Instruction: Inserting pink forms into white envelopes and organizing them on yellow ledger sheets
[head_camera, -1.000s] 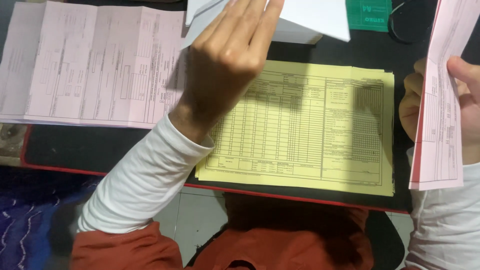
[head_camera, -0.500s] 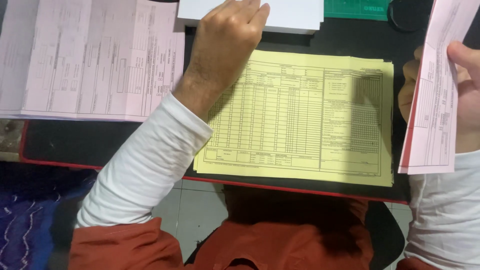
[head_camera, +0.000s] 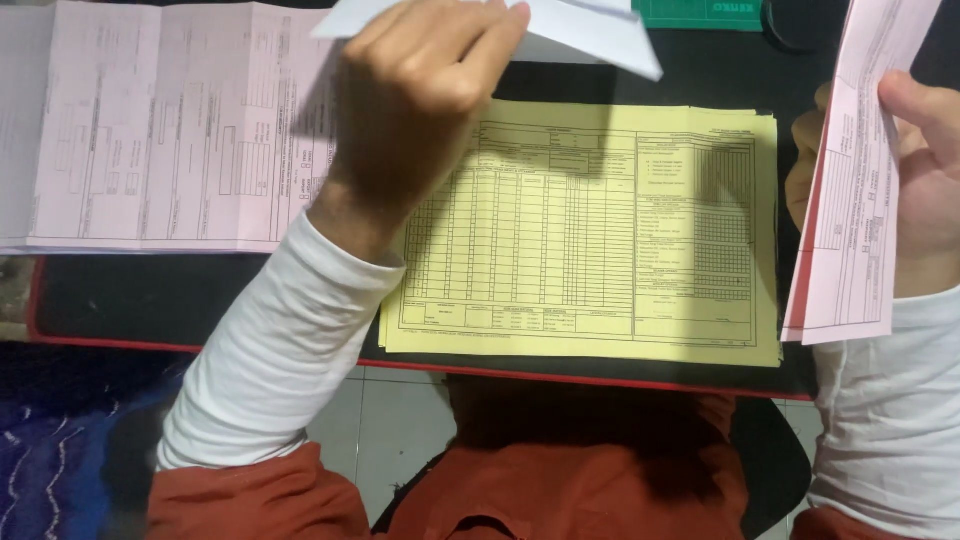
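A white sheet (head_camera: 590, 30) is pinched between the bunched fingers and thumb of the left hand (head_camera: 415, 95) and held lifted above the top edge of the yellow form stack (head_camera: 600, 230), which lies flat on the black desk mat (head_camera: 150, 295). A pink form (head_camera: 850, 180) is gripped upright at the right edge of the view by the right hand (head_camera: 925, 170), thumb over its front face. More pink forms (head_camera: 150, 125) are laid out in a row to the left on the mat. For the sorting to be done cleanly, only one white sheet should be peeled at a time, its corner kept pinched lightly so it is not creased, and the yellow stack should be left squared underneath
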